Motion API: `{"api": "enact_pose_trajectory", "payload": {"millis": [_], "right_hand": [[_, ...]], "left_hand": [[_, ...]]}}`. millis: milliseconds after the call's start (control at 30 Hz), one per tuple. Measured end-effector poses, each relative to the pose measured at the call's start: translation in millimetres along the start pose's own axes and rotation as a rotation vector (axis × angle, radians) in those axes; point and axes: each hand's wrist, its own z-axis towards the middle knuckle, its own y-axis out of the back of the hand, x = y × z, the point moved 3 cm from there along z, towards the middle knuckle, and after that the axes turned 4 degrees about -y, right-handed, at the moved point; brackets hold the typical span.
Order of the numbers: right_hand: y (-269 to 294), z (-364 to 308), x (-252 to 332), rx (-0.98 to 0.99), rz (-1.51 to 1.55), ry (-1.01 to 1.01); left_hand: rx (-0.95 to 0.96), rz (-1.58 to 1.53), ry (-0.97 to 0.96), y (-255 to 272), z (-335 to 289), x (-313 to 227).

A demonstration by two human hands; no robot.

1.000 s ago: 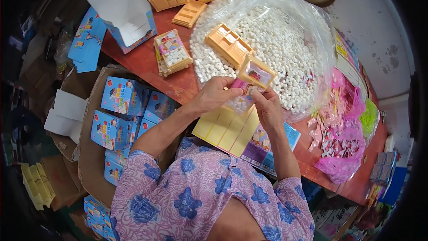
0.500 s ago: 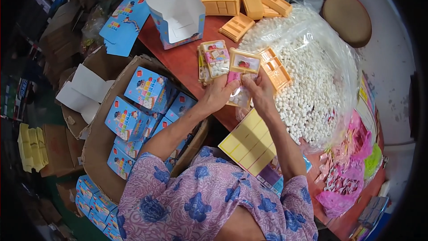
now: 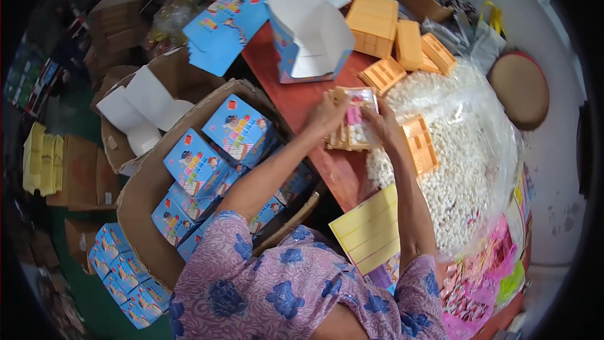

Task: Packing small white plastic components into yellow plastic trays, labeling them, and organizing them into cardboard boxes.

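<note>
On the red table, both hands close around a stack of small filled tray packs [image 3: 360, 133], orange-edged with pink and white showing on the top one. My left hand [image 3: 326, 115] grips the stack's left side. The fingers of my right hand [image 3: 385, 124] press on its right side, partly hidden by blur. Just right of that hand, an orange compartment tray [image 3: 419, 145] lies against a big clear bag of white pellets [image 3: 462, 170]. Behind the stack stands an open blue box [image 3: 281, 47] with a white inside and a raised flap.
Left of the table, a large cardboard carton [image 3: 141, 214] holds several closed blue boxes [image 3: 238, 126]. Stacked orange trays [image 3: 371, 22] stand at the back. A yellow sheet [image 3: 368, 230] lies by my right forearm, and pink bags [image 3: 469, 305] are at the lower right.
The single pack held between my hands has joined the other packs, and both hands now hold them together as a stack. The whole view has shifted.
</note>
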Motion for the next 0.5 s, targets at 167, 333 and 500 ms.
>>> {"api": "enact_pose_trajectory", "payload": {"millis": [167, 333, 500], "right_hand": [[-6, 1, -15, 0.007, -0.054, 0.024], [-22, -8, 2, 0.103, 0.12, 0.053], [-24, -10, 5, 0.109, 0.342, 0.063]], "left_hand": [[-0.001, -0.061, 0.053, -18, 8, 8], [-0.202, -0.021, 0.127, -27, 13, 13], [0.186, -0.967, 0.122, -12, -4, -9]]}}
